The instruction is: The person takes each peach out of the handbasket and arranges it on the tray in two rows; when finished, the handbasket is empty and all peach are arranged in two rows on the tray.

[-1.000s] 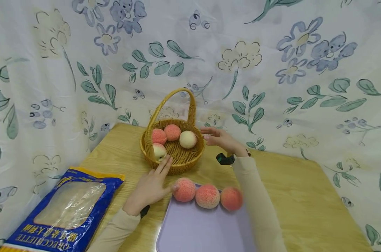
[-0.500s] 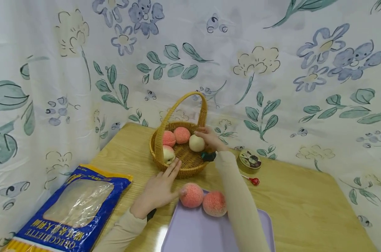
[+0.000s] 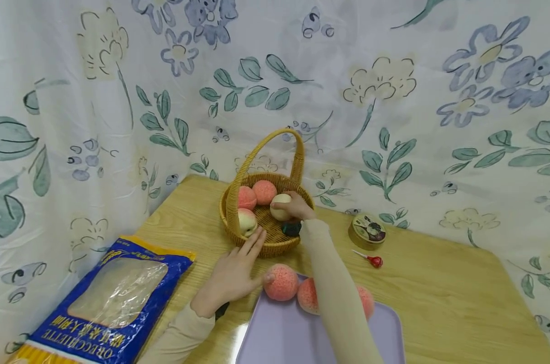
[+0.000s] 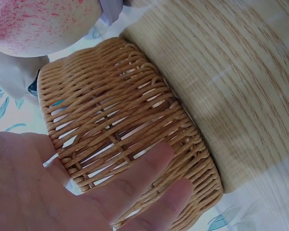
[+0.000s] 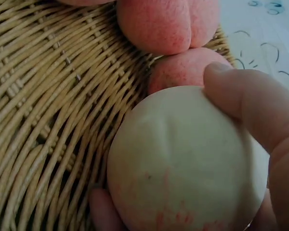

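My right hand (image 3: 299, 206) reaches into the wicker basket (image 3: 275, 248) and grips a pale, cream-coloured peach (image 5: 183, 159). In the right wrist view, the thumb lies on one side of this peach and a fingertip shows on the other. My left hand (image 3: 231, 273) rests its outstretched fingers against the basket's near side, and in the left wrist view they press on the weave (image 4: 106, 115). Inside the basket are also two pink peaches, one of them the far peach (image 3: 264, 192), and a pale peach with a pink blush (image 3: 246, 222).
Pink peaches, the leftmost (image 3: 281, 282) near my left thumb, line the far edge of a lilac tray (image 3: 288, 333). My right sleeve crosses over the tray. A blue pasta bag (image 3: 116, 293) lies left; a round tin (image 3: 368, 231) and a red lollipop (image 3: 375, 261) lie right.
My right hand has moved from outside the basket's right side over its rim and taken hold of the pale peach. My left hand has stayed at the basket. The head view has shifted somewhat.
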Tool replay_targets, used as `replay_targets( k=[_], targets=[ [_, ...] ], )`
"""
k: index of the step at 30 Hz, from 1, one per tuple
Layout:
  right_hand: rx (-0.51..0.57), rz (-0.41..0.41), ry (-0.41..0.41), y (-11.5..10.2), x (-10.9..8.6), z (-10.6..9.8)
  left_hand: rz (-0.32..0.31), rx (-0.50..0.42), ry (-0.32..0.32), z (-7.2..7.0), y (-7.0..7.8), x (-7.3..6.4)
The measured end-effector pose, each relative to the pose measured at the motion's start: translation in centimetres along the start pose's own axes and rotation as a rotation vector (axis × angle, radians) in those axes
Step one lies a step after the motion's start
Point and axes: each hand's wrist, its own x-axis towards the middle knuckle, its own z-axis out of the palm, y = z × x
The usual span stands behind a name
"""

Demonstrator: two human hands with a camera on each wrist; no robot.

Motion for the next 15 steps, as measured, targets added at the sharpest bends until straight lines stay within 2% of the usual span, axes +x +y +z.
replay_targets(
  k=[8,15],
  targets=[
    [-0.025,-0.038,0.014,0.2,-0.6,-0.3,0.006,0.002,0.005,0.2,0.3,0.0],
    [0.083,-0.103,-0.004,-1.6,-2.3,-1.5,0.002,-0.011,-0.002,-0.1,0.1,0.2]
  ],
)
